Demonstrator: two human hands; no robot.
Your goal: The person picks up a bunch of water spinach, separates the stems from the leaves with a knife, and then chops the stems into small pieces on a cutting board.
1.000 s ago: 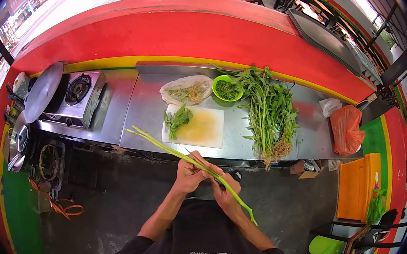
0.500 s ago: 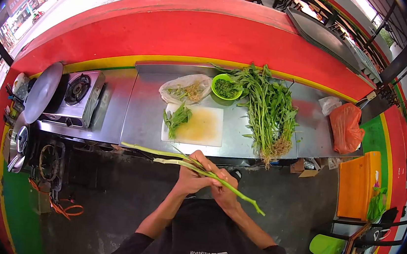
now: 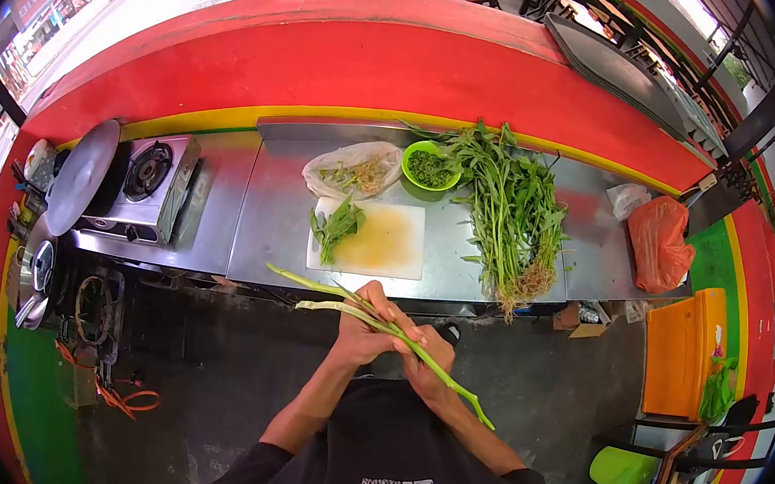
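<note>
I see long, slender green stems [image 3: 444,375] clamped in the bare left hand [image 3: 362,332] and bare right hand [image 3: 425,366], slanting from far left to near right.

Over there, slim, leafless green stems [image 3: 445,375] slant down rightward in midair, 2 paler ends splayed leftward.

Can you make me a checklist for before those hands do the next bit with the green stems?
1. Both hands holding: ok, left hand and right hand hold the green stems.
2. Stems over the cutting board: not ok, they're on the near side of it.
3. Board bare: not ok, a leafy bunch lies on its left side.
4. Green bowl upright: ok.
5. Stove off: cannot tell.
</note>
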